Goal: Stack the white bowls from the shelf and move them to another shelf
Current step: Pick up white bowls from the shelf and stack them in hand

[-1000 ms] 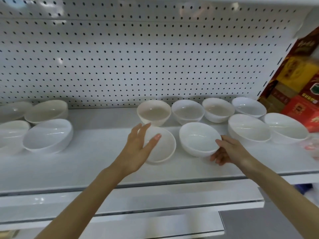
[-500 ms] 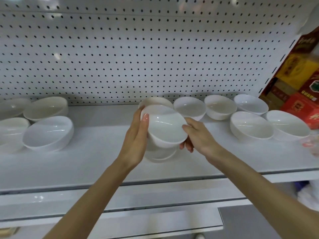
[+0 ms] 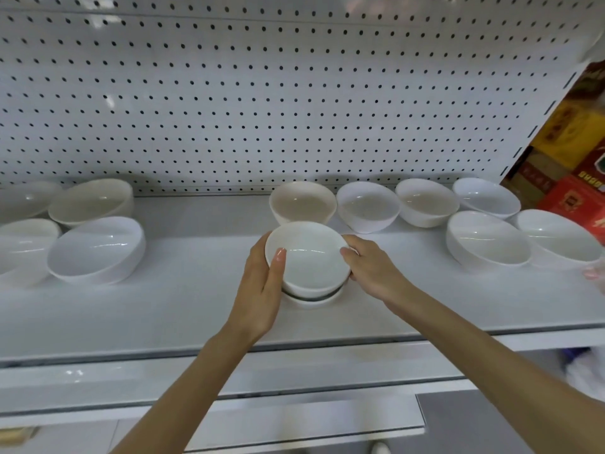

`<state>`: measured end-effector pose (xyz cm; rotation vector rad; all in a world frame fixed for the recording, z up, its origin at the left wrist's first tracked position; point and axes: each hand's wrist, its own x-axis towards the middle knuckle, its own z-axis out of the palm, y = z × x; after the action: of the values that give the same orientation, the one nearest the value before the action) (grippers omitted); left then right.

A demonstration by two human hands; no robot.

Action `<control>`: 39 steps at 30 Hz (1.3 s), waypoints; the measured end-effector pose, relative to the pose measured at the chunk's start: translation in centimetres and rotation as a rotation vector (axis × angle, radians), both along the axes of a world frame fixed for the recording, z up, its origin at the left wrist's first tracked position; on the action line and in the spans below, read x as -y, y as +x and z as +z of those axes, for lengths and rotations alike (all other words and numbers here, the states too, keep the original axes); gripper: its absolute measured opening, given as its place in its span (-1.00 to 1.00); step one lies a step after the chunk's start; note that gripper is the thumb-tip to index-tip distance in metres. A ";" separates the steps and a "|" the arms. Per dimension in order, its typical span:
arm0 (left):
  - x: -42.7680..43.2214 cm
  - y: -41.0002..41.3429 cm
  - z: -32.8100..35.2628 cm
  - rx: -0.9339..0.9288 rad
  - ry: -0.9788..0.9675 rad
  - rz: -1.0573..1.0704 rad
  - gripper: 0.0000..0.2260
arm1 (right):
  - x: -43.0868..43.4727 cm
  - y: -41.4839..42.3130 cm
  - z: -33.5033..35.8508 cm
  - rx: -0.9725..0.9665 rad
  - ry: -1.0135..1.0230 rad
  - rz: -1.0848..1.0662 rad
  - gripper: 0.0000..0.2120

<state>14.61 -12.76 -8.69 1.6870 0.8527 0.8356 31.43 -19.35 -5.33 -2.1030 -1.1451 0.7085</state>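
Note:
A white bowl (image 3: pixel 307 257) sits nested in a second white bowl (image 3: pixel 312 298) on the white shelf (image 3: pixel 196 309), mid-front. My left hand (image 3: pixel 262 290) grips the top bowl's left rim, thumb over the edge. My right hand (image 3: pixel 373 270) holds its right side. Behind the pair stand three bowls in a row: one (image 3: pixel 302 203), another (image 3: pixel 368 206), a third (image 3: pixel 425 201). Further right lie more bowls (image 3: pixel 487 239). The lower bowl is mostly hidden.
Several white bowls (image 3: pixel 96 249) rest tilted at the shelf's left end. A pegboard back wall (image 3: pixel 262 109) rises behind. Red and yellow boxes (image 3: pixel 576 165) fill the neighbouring bay at right. A lower shelf edge (image 3: pixel 294 417) runs below.
My right hand picked up the right front bowl and carried it left. Both hands lowered it into the bowl that my left hand was touching.

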 end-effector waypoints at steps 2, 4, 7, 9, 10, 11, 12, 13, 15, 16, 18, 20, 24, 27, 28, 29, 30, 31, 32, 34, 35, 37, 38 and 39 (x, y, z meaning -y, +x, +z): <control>0.1 0.0 -0.1 0.013 -0.014 0.003 -0.73 | 0.0 0.0 0.0 0.028 -0.011 0.013 -0.68; 0.1 0.0 -0.2 0.025 -0.021 0.010 -0.69 | 0.0 0.1 0.0 0.037 -0.010 0.018 -0.69; 0.2 0.0 -0.3 0.046 -0.020 0.020 -0.60 | 0.4 0.4 0.1 -0.038 0.013 0.031 -0.74; 0.3 0.0 -0.3 0.057 -0.024 0.028 -0.59 | 1.0 1.1 0.5 -0.111 0.028 0.025 -0.76; 0.4 0.0 -0.3 0.058 -0.035 0.034 -0.60 | 1.4 1.6 0.6 -0.170 0.048 -0.014 -0.80; 0.4 0.0 -0.2 0.060 -0.052 0.045 -0.60 | 1.8 2.2 0.6 -0.262 0.078 -0.087 -0.82; 0.5 0.1 -0.1 0.065 -0.070 0.059 -0.60 | 2.1 3.1 0.6 -0.383 0.111 -0.175 -0.81; 0.5 0.2 0.0 0.072 -0.090 0.080 -0.60 | 2.1 4.1 0.5 -0.522 0.138 -0.259 -0.77; 0.5 0.6 0.1 0.097 -0.137 0.131 -0.65 | 1.8 5.9 0.0 -0.745 0.150 -0.367 -0.71; 0.5 0.8 0.1 0.109 -0.158 0.157 -0.68 | 1.4 6.7 -0.3 -0.807 0.142 -0.396 -0.67; 0.7 1.3 0.1 0.111 -0.180 0.203 -0.69 | 0.1 7.9 -0.8 -0.874 0.132 -0.435 -0.58; 1.1 1.7 0.3 0.101 -0.189 0.244 -0.68 | -1.3 8.5 -1.1 -0.908 0.138 -0.450 -0.46; 1.2 1.9 0.6 0.081 -0.179 0.291 -0.66 | -3.4 9.1 -2.4 -0.931 0.224 -0.505 -0.43; 0.7 1.4 0.8 0.074 -0.127 0.407 -0.69 | -3.6 9.4 -3.1 -0.858 0.240 -0.484 -0.57; 0.7 1.1 0.9 0.080 -0.107 0.432 -0.63 | -3.4 9.5 -3.2 -0.827 0.232 -0.465 -0.62; 0.8 0.7 1.1 0.083 -0.091 0.448 -0.56 | -3.0 9.5 -3.1 -0.801 0.225 -0.444 -0.66; 0.9 0.3 1.5 0.087 -0.071 0.459 -0.52 | -2.5 9.7 -2.9 -0.787 0.224 -0.420 -0.71; 1.1 0.0 2.0 0.091 -0.048 0.471 -0.47 | -2.1 9.9 -2.6 -0.786 0.235 -0.393 -0.77; 1.3 -0.2 2.5 0.101 -0.028 0.478 -0.42 | -1.6 10.1 -2.1 -0.791 0.258 -0.366 -0.83; 1.6 -0.4 3.5 0.153 0.004 0.492 -0.35 | -0.6 10.3 -0.5 -0.791 0.317 -0.300 -0.89; 1.8 -0.4 4.0 0.180 0.024 0.495 -0.34 | -0.2 10.2 0.5 -0.779 0.342 -0.255 -0.88; 2.1 0.1 5.0 0.210 0.054 0.483 -0.33 | 0.7 9.6 2.7 -0.754 0.366 -0.152 -0.83; 2.4 0.6 5.5 0.219 0.068 0.459 -0.33 | 1.0 9.1 3.8 -0.750 0.361 -0.102 -0.81; 2.7 1.2 6.0 0.222 0.079 0.435 -0.34 | 1.4 8.5 4.7 -0.748 0.342 -0.056 -0.80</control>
<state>15.83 -15.45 -2.68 1.4583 1.0580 1.3399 39.97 -20.72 -0.60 -1.3815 -0.7141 1.0624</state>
